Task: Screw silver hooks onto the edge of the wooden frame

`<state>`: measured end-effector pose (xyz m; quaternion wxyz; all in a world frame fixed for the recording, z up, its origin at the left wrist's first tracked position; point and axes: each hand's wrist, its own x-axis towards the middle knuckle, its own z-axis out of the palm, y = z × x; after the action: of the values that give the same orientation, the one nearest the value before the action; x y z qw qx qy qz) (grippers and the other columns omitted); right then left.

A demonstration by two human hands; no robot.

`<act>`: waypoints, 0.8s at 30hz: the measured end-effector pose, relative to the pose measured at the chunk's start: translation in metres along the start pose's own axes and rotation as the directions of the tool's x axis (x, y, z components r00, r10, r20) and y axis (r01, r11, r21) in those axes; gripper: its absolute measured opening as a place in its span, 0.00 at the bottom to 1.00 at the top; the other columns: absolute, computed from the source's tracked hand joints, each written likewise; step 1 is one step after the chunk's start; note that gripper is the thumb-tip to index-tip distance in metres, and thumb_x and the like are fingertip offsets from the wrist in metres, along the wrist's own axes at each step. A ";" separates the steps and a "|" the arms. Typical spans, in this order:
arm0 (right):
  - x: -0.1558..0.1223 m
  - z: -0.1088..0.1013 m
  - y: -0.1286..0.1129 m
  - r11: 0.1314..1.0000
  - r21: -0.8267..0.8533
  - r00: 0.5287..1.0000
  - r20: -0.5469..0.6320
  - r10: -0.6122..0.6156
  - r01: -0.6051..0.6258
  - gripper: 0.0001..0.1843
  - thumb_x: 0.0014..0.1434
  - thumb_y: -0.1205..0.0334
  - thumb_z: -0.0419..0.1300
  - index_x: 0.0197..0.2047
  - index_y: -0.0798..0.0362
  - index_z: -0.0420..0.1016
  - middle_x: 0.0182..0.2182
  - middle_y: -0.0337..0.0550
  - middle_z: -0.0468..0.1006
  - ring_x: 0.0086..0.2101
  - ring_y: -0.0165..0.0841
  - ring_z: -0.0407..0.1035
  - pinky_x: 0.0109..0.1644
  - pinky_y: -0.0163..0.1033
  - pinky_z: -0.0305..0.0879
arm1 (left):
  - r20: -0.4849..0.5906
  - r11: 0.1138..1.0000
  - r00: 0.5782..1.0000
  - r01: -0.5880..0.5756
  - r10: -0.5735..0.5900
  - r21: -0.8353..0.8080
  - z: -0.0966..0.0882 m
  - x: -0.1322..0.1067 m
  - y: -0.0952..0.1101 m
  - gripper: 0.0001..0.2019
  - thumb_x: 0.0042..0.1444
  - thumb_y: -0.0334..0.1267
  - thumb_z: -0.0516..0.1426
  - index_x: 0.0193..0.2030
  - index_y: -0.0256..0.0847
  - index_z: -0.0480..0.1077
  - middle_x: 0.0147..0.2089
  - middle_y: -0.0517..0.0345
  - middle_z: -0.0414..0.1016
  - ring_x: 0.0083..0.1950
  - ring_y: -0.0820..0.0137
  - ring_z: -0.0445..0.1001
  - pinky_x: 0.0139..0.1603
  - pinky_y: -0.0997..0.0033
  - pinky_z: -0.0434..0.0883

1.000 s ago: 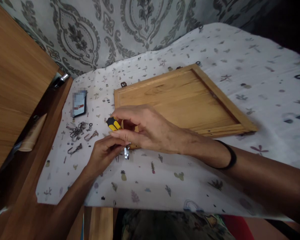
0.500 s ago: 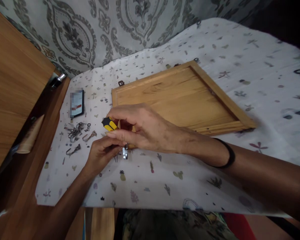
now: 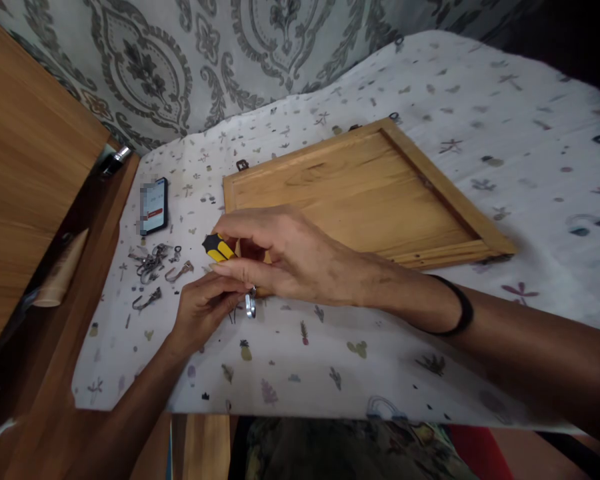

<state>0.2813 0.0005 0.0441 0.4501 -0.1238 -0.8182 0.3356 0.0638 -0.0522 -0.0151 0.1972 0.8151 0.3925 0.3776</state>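
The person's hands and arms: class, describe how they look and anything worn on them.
The right hand and left hand are ungloved, and no sleeves show on the forearms. A narrow, plain black band circles the right wrist; none shows on the left.

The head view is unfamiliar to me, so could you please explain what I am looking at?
There is no machine here: these are a person's bare hands, seen from a camera on that person's head, looking forward and down. On the white patterned cloth lie a framed wooden panel, a phone and, nearer the left hand, some loose metal hooks. The right hand holds a yellow-and-black handle; its working end is hidden. The left hand's fingertips are at a shiny metal hook by the panel's near edge, though their exact grip is hidden.
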 end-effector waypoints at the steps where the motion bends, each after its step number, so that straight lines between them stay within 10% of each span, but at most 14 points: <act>1: 0.000 0.000 0.000 1.000 0.003 1.000 -0.002 -0.007 0.007 0.15 0.70 0.65 0.58 0.32 0.51 0.57 0.27 0.32 0.61 0.31 0.27 0.60 0.36 0.33 0.55 | -0.001 1.000 1.000 -0.004 0.004 0.008 0.000 0.000 0.000 0.03 0.63 0.34 0.64 0.41 0.43 0.81 0.38 0.58 0.86 0.38 0.71 0.84 0.41 0.76 0.80; 24: -0.001 0.000 0.001 1.000 -0.004 1.000 0.003 0.018 -0.018 0.16 0.70 0.62 0.59 0.32 0.50 0.57 0.26 0.31 0.61 0.30 0.27 0.59 0.34 0.33 0.56 | -0.021 0.999 0.999 -0.045 0.045 -0.015 0.002 0.001 0.000 0.03 0.64 0.34 0.64 0.40 0.42 0.81 0.40 0.55 0.86 0.40 0.70 0.84 0.43 0.74 0.81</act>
<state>0.2815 0.0003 0.0430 0.4457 -0.1316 -0.8183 0.3383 0.0656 -0.0512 -0.0160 0.1909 0.8183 0.3730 0.3935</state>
